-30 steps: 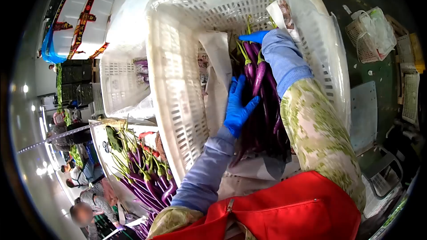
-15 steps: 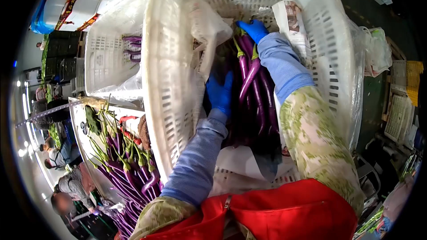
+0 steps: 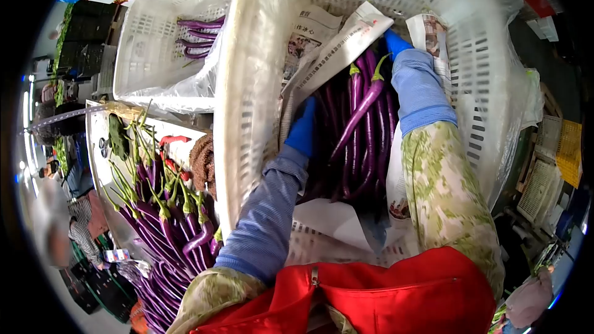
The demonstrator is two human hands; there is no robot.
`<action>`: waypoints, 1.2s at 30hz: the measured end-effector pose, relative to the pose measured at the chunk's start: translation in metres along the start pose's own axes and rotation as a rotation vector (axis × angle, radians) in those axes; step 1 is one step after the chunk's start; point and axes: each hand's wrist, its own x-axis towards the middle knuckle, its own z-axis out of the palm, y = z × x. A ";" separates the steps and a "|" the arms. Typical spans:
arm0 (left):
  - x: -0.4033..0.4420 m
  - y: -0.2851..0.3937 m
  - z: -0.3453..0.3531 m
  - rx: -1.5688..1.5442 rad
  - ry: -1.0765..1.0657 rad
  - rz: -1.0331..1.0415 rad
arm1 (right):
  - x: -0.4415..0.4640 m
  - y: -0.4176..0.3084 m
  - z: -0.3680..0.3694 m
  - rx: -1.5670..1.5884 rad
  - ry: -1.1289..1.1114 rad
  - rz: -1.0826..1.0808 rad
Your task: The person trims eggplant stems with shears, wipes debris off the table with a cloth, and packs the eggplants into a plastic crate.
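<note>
Long purple eggplants (image 3: 371, 124) with green stems lie in a bundle inside a large white plastic crate (image 3: 247, 80). A printed newspaper sheet (image 3: 340, 49) slants across the stem end of the bundle. My right hand (image 3: 397, 44), in a blue glove, is at the sheet's upper right corner and seems to grip it; the fingertips are mostly hidden behind the paper. Also blue-gloved, my left hand (image 3: 302, 130) is between the crate's left wall and the eggplants, near the sheet's lower end. Its fingers are largely hidden.
A second white crate (image 3: 167, 55) at the left holds several eggplants. Below it, more eggplants (image 3: 161, 229) are heaped on a white table beside a brown cloth (image 3: 202, 161). Another newspaper piece (image 3: 430, 34) lines the right wall. White paper (image 3: 328, 219) lies at the near end.
The newspaper from the left side now stretches over the stem end towards my right hand. My right hand has moved right, off the stems. My left hand has shifted slightly, its fingers now less visible.
</note>
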 end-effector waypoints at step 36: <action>-0.015 0.057 0.023 -0.716 -0.153 -0.519 | -0.043 0.040 0.008 0.554 -0.262 0.084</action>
